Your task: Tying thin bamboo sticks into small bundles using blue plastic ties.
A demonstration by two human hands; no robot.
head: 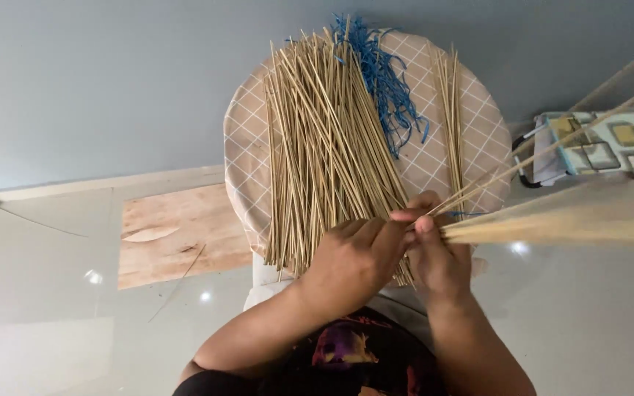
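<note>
Pale thin bamboo sticks being gripped as a bundle by the right hand, left hand being closed around one stick, loose stick pile being spread over a round checked-cloth stool, blue strings being left beside it.

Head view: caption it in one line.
Both hands, left and right, gather thin bamboo sticks above a stick-covered round stool.
</note>
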